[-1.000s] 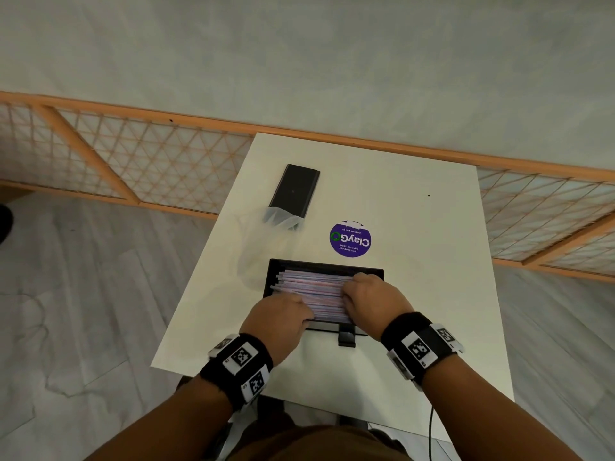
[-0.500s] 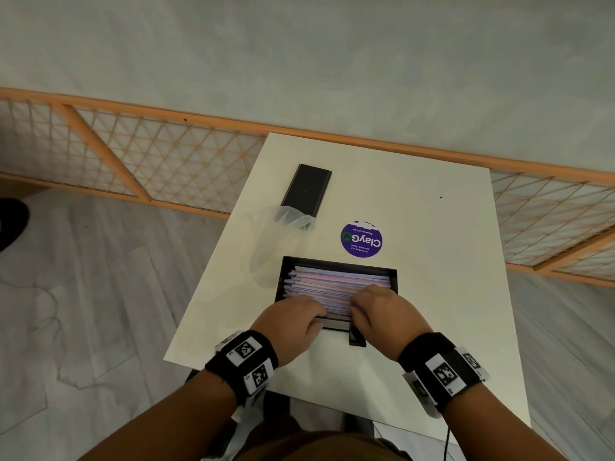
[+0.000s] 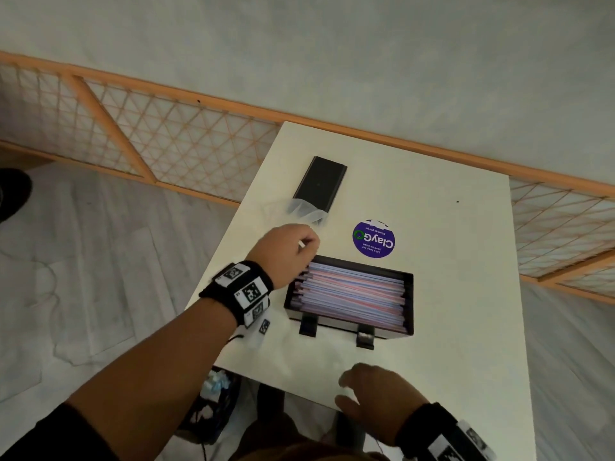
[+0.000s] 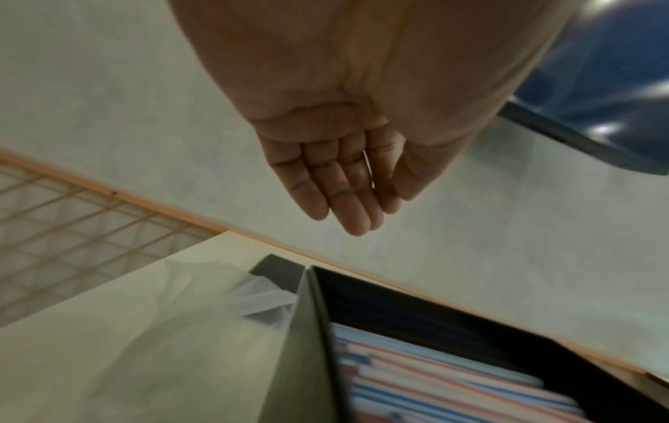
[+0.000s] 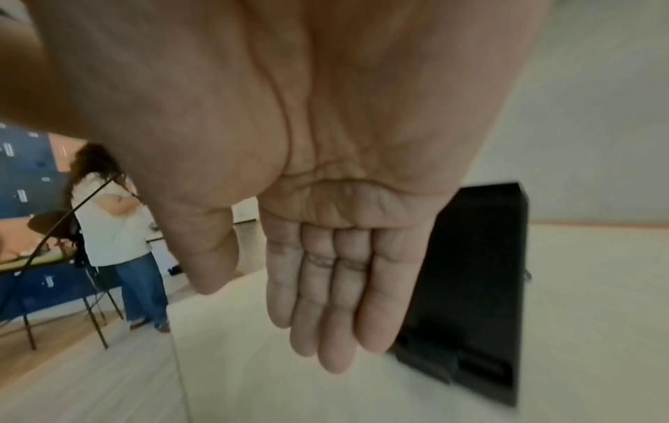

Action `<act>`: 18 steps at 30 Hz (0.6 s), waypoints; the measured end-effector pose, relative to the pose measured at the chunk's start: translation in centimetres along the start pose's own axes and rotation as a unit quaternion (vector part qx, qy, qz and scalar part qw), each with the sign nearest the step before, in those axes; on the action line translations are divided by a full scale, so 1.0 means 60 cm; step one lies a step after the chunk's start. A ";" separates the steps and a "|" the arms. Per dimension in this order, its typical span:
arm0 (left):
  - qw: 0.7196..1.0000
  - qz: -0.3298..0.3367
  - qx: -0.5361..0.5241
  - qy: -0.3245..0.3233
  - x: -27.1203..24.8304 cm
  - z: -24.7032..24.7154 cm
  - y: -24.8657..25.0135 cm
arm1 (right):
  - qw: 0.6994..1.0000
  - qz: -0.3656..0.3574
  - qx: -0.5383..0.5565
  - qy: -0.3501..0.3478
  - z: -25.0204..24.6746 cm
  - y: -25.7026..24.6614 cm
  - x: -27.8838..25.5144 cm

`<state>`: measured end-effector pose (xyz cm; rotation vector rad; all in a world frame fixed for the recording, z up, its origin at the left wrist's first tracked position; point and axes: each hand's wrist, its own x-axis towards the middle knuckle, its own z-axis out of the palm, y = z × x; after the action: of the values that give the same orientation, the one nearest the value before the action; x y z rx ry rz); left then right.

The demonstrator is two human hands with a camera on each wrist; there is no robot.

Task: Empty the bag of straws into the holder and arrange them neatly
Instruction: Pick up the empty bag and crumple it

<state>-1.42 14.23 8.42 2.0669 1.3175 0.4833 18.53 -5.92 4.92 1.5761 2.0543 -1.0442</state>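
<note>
The black holder (image 3: 408,299) stands on the white table, full of pink, blue and white straws (image 3: 349,292) lying flat side by side. My left hand (image 3: 309,242) hovers over the holder's far-left corner, its fingers (image 4: 356,217) straight and holding nothing I can make out. The clear empty bag (image 3: 306,209) lies just beyond that hand, its end against a black box (image 3: 321,183). The left wrist view shows the bag (image 4: 181,329) beside the holder's wall (image 4: 304,343). My right hand (image 3: 346,390) is flat and empty near the table's front edge, with the holder (image 5: 470,286) ahead of it.
A round purple sticker (image 3: 374,238) lies on the table (image 3: 466,277) behind the holder. A wooden lattice rail (image 3: 166,144) runs behind the table. Another person (image 5: 112,229) stands by a blue table far to the left.
Both hands have left the straws. The left has gone to the holder's far-left corner by the bag. The right has drawn back to the table's front edge.
</note>
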 end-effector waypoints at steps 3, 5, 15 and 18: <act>0.998 -0.064 0.011 0.025 0.032 -0.007 -0.057 | 0.997 0.056 0.022 -0.058 0.040 0.018 0.011; 0.993 -0.099 0.054 0.032 0.047 -0.011 -0.103 | 0.992 0.089 0.039 -0.083 0.063 0.032 0.010; 0.959 -0.101 0.248 -0.093 0.020 0.093 -0.249 | 0.979 0.151 0.120 -0.061 0.117 0.060 -0.014; 0.936 -0.103 0.295 -0.161 0.021 0.121 -0.267 | 0.977 0.160 0.125 -0.060 0.122 0.058 -0.019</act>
<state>-7.19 17.90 -7.83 2.2975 1.5755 -0.3847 21.01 -11.61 -0.39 1.8401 1.5695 -1.2735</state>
